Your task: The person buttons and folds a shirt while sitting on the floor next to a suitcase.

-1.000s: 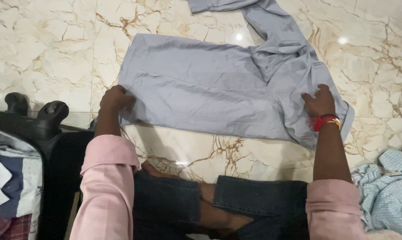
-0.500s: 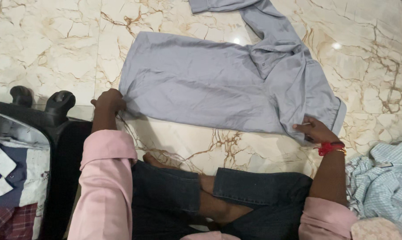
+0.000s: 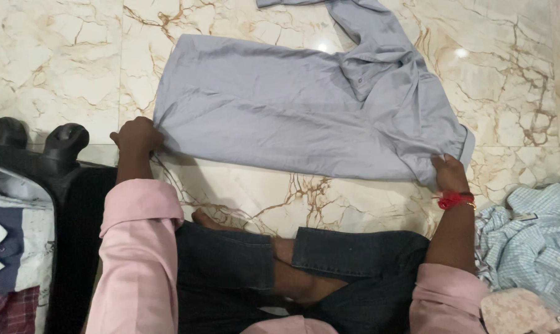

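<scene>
Moved since earlier: right hand (image 3: pixel 448 172) down from the shirt's shoulder area to its near right corner; left hand (image 3: pixel 136 135) at the same near left corner as before.
Head view, shirt (image 3: pixel 292 111): grey, spread flat on the marble floor (image 3: pixel 57 62), one sleeve stretched away past the top edge.
Left hand: closed, fingers curled on the shirt's near left corner.
Right hand: closed, pinching the shirt's near right corner; red thread band at the wrist.
Legs: crossed in dark jeans, just nearer than the shirt's near edge.
Suitcase (image 3: pixel 63 185): black, open, left of the shirt, beside the left arm, folded clothes inside.
Checked shirt (image 3: pixel 530 241): light blue, crumpled, right of the grey shirt, beside the right arm.
</scene>
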